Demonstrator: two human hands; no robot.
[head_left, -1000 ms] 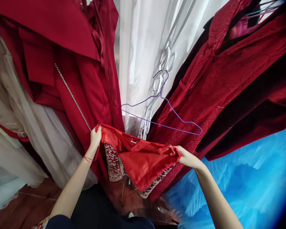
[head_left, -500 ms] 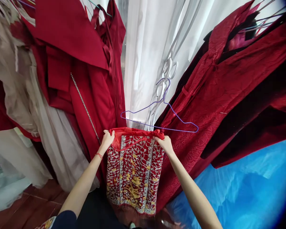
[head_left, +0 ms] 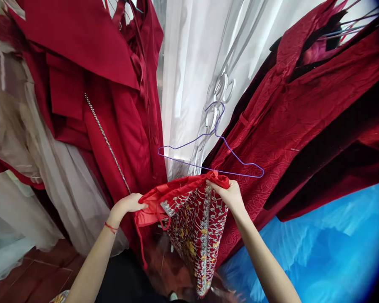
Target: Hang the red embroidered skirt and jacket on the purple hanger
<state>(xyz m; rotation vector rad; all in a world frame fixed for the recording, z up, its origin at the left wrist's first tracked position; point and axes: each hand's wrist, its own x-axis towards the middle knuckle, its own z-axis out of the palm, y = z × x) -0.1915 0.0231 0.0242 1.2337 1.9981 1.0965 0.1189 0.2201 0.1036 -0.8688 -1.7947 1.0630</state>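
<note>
A red embroidered skirt point(head_left: 189, 235) with silver and gold patterning hangs between my hands, its body slanting down to a narrow lower end. My left hand point(head_left: 129, 206) is closed on the left end of its plain red waistband, where the lining shows and a red tie string dangles. At the other end of the waistband, my right hand point(head_left: 229, 194) pinches the gathered cloth. Just above the waistband hangs a purple wire hanger point(head_left: 211, 149) with nothing on it, hooked on a white ring chain point(head_left: 221, 90). The skirt's back is hidden.
Dark red garments point(head_left: 123, 118) and a pale tulle dress point(head_left: 78, 181) hang at left. A red patterned dress point(head_left: 265, 147) hangs at right, above bright blue fabric point(head_left: 328, 248). White curtains point(head_left: 189, 63) stand behind, and red floor tiles point(head_left: 41, 273) lie below.
My left hand has moved down and left, and my right hand slightly right. The skirt has turned from facing me flat to a folded slant, and its tie string now hangs loose.
</note>
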